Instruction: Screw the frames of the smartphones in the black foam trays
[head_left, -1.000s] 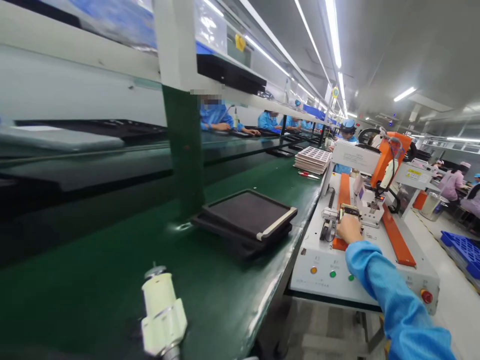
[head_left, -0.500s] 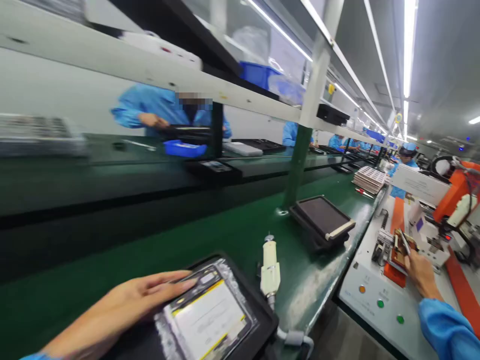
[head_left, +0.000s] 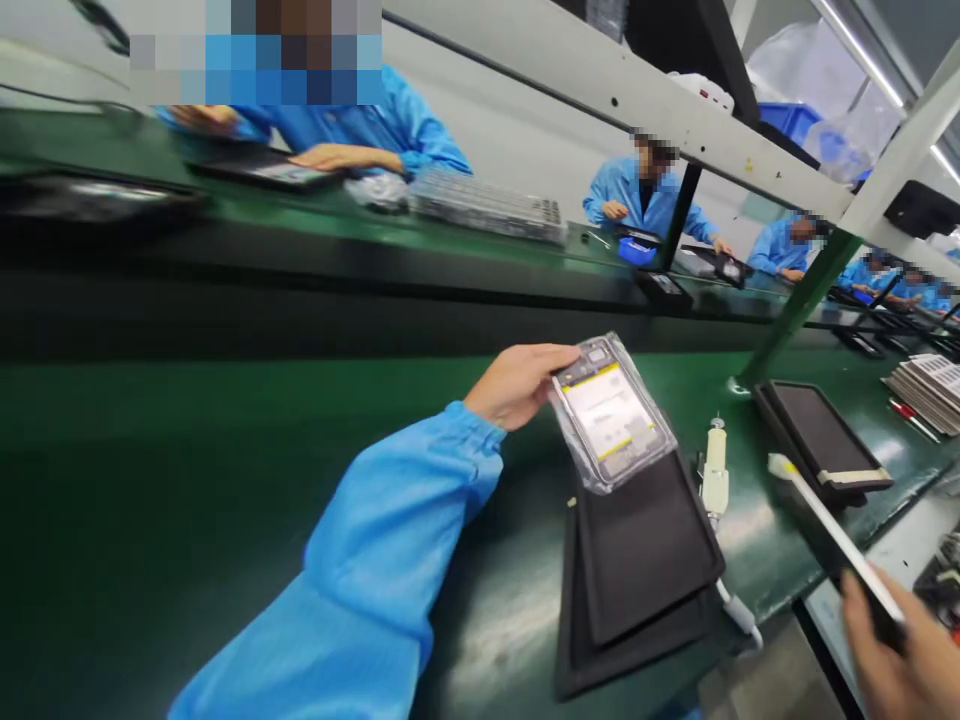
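So the left hand (head_left: 520,383) has its fingers pinched on the near edge of a phone part wrapped in clear plastic (head_left: 609,412), holding it up just above the far end of a stack of black trays (head_left: 645,560) on the green belt (head_left: 187,470). The part sits face up, white panel with yellow strips showing through the wrap. Blue sleeve runs back down toward the camera.

The right hand (head_left: 900,660) is down in the bottom right corner, closed around one end of a long flat piece with a pale edge (head_left: 825,525) that sticks out tilted over the belt edge. It's blurry there, looks like a slim tray or panel but I can't really tell which.

Just right of the black trays lies a cream-coloured tool with a cable (head_left: 715,475). Further right another dark tray stack (head_left: 821,440) sits near the green post (head_left: 795,310). Across the belt, people in blue coats (head_left: 360,130) work at their own trays
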